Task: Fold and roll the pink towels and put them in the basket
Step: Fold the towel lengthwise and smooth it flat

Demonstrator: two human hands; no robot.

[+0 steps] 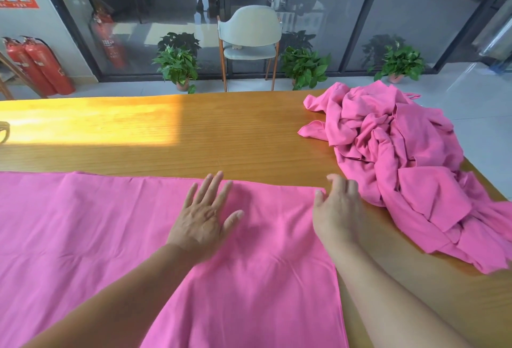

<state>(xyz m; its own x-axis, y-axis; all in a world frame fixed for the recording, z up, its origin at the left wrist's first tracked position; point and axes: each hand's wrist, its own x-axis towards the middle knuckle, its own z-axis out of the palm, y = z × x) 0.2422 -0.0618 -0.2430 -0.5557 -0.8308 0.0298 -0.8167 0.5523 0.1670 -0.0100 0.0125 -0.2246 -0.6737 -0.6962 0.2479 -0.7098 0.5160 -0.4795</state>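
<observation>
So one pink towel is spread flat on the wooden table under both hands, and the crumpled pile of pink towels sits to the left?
Not quite: in the head view the crumpled pile of pink towels sits to the right. The flat pink towel does lie on the wooden table under the left hand and right hand.

Left grip [206, 216] lies palm down, fingers straight and spread. Right grip [336, 209], just beside it, has fingers loosely curled.

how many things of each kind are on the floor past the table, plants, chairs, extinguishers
potted plants: 3
chairs: 1
red fire extinguishers: 2
total: 6
</observation>
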